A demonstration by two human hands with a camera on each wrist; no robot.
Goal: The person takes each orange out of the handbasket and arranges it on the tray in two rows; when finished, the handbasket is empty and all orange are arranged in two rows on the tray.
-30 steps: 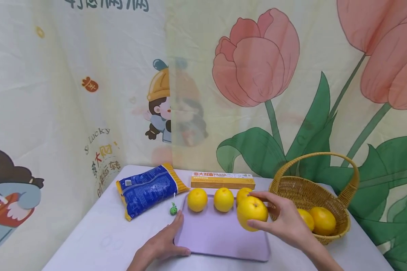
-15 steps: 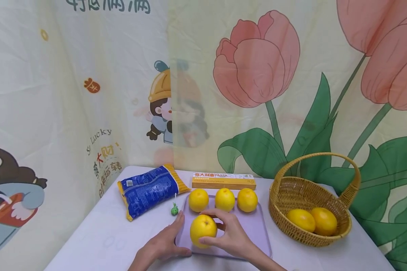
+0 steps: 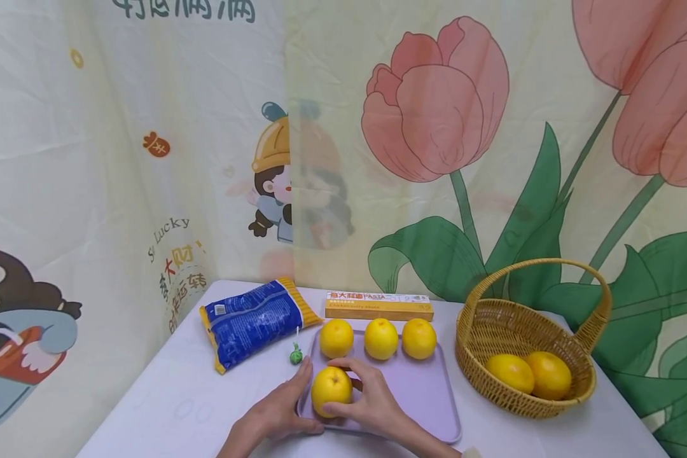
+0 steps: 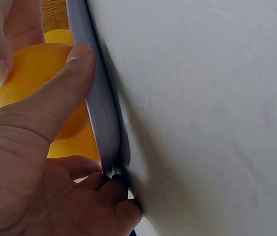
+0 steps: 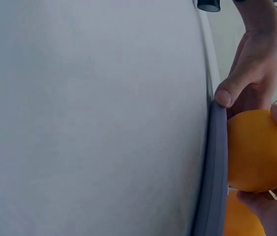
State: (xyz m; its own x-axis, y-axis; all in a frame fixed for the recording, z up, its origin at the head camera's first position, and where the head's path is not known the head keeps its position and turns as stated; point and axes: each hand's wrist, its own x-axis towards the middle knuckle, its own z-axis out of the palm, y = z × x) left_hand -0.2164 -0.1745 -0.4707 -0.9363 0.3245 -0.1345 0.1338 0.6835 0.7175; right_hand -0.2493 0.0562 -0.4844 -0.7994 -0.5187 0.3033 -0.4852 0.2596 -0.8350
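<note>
A: Your right hand (image 3: 372,401), quick?
B: Thumb and fingers pinch a yellow fruit (image 3: 330,393), just right of your left fingers, over the purple tray (image 3: 420,388). Can't tell if it touches down.
A: Your left hand (image 3: 278,407)?
B: Holds the tray's near corner, thumb on the front edge.
A: Others?
B: Row of three fruits (image 3: 381,339) beyond your right fingers; wicker basket (image 3: 492,324) right of them, two fruits (image 3: 549,375) inside.

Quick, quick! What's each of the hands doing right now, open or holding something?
Left hand: closed, holding a corner of the purple tray.
Right hand: closed, holding a yellow fruit.
</note>
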